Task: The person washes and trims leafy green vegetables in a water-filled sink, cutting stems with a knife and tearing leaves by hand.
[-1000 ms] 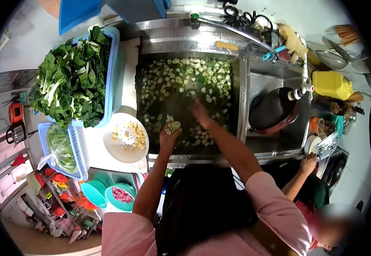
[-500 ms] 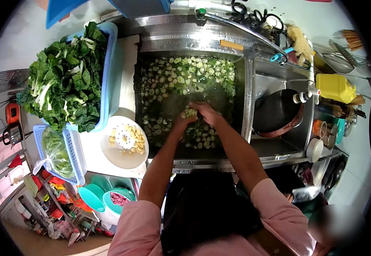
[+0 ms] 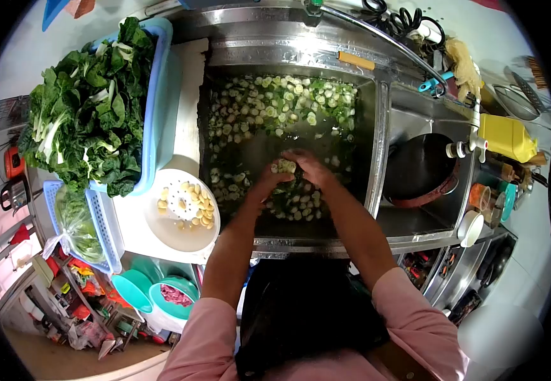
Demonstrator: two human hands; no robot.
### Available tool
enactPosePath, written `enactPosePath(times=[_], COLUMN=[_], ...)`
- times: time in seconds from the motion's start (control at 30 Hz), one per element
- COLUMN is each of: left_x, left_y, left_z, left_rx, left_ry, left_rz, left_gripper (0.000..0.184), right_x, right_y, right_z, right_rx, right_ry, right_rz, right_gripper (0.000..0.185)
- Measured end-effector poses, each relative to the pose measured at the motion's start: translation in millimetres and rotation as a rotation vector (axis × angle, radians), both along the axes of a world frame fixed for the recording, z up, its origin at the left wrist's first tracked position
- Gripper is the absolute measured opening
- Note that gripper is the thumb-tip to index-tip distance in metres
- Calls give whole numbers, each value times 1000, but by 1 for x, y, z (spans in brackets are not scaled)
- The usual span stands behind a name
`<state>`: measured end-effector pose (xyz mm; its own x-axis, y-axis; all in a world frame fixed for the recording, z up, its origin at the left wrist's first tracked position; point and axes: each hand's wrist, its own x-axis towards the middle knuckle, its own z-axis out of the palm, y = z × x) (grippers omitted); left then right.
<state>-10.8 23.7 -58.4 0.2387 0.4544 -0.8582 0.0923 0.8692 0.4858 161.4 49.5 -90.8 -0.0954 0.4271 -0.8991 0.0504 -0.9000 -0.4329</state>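
A small clump of pale green, cut vegetable pieces sits between the person's two hands, near the middle of the frame, over the water-filled basin. One second ago the left hand held it alone, with the right hand reaching separately into the basin; now the hands have come together around it, much as they were half a second ago.

The left hand cups the clump from the lower left, its thumb bent across the near side. The right hand curves in from the right, fingers stretched along the far side; whether it grips or merely touches the pieces, I cannot tell. Both forearms rise from the bottom of the frame and converge.

The clump looks wet and whitish green. Similar floating pieces, many of them round, crowd the upper part of the basin, with more just below the hands; the water between is murky.

To the right, a dark wok rests in the second basin. At left lie a white plate of pale yellowish pieces and a blue basket heaped with leafy greens. The co-worker's forearm, visible at lower right one second ago, is gone.
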Motion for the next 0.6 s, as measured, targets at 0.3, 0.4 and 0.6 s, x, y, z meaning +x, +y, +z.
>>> enactPosePath(times=[0.3,0.4,0.6], left_x=[-1,3,13], left_y=[9,1,5], left_z=[39,36,44], left_rx=[20,-21,-11], left_ry=[-169,-122,-61], left_rz=[-141,31,259], left_gripper=[62,54,59], right_x=[11,12,4], right_y=[12,-2,6], right_z=[43,-21,-62], right_rx=[-68,-42,268], right_ry=[188,244,-152], right_rz=[320,27,-201], right_gripper=[100,66,32])
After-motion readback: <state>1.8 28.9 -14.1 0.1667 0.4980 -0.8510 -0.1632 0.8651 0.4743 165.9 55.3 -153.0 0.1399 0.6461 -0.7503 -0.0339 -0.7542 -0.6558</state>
